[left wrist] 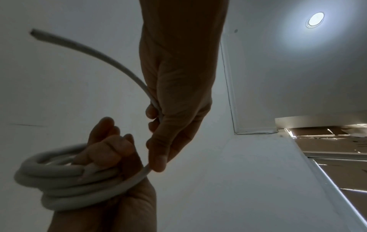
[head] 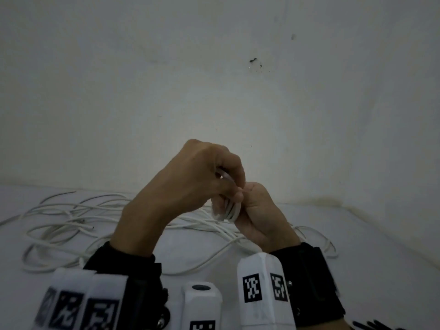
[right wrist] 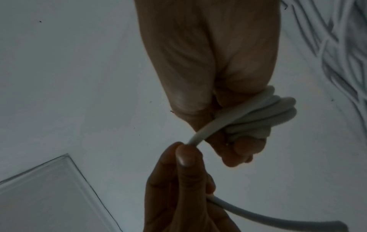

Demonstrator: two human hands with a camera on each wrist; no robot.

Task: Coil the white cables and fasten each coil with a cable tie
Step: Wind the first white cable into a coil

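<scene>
Pale wall (head: pixel 214 67) rose behind a white surface (head: pixel 369 246) strewn with loose white cables (head: pixel 71 217). Above them, the right hand (left wrist: pixel 119 157) curled round a small coil (left wrist: pixel 65 177) wound on its fingers. Touching it, the left hand (head: pixel 197 177) pinched the coil's free cable end (left wrist: pixel 95 53).

Head cam looks down; both wrist cams close-up, sharing coil (left wrist: pixel 65 182).

White cable half coiled, the rest loose

A small coil (head: pixel 226 210) of several turns sits mid-air at centre, its free end (left wrist: pixel 89 51) curving away; loose white cables (head: pixel 71 222) sprawl tangled on the table behind.
</scene>
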